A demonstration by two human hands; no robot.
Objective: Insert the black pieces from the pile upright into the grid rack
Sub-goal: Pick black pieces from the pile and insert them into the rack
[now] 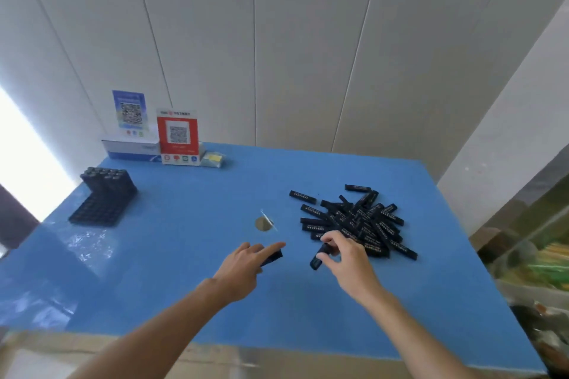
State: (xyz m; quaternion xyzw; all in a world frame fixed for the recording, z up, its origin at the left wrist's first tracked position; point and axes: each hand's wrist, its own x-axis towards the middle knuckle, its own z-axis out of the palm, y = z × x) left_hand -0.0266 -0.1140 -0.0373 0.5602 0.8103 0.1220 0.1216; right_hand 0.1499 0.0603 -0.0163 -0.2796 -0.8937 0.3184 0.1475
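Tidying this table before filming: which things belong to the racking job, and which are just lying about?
Job: pile of black pieces; grid rack; pieces held in left hand and right hand.
Lying about: red QR sign; blue QR sign; white box; round disc.

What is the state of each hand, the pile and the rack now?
Left hand: holds a black piece, index finger extended.
Right hand: pinches another piece at the pile's edge.
Pile: loose, pieces lying flat.
Grid rack: partly filled, far rows hold upright pieces.
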